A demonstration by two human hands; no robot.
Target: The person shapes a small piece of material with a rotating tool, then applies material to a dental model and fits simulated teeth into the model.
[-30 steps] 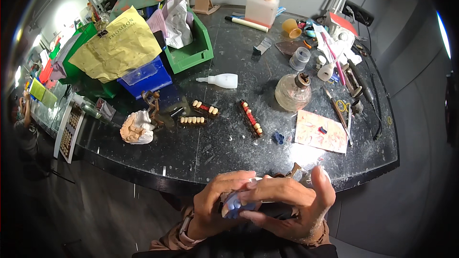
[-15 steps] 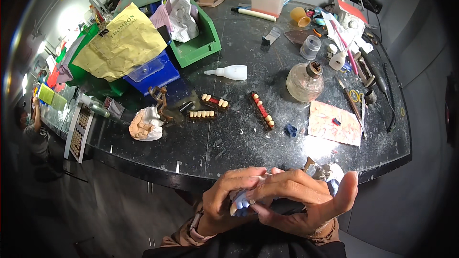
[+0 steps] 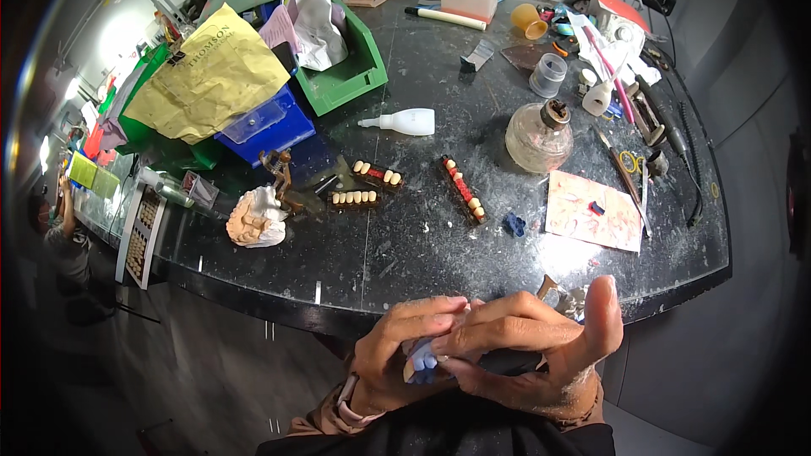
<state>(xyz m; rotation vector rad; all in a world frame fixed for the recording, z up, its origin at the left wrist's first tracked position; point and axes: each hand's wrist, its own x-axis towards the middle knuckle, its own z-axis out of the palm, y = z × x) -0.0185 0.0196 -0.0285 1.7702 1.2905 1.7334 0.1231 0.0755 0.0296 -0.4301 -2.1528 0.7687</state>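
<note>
- Here, the blue-toothed dental model sat between your hands, on your side of the black bench.
- Your left hand curled around its left side, gripping it.
- Your right hand came at its right edge, thumb and fingertips close together; whether they pinched it, I couldn't tell.
- The blue teeth lay left of those fingertips; the long axis was mostly hidden.

"Where is smoothness seen?"

"On the pale-blue, tooth-shaped, wax-like piece; clear glass is suggested by the squat round bottle."

"And roughness?"

"Creased, matt paper is shown by the large yellow four-cornered sheet; the glossy black curved-edged tabletop is dulled in places by whitish speckling."
</note>
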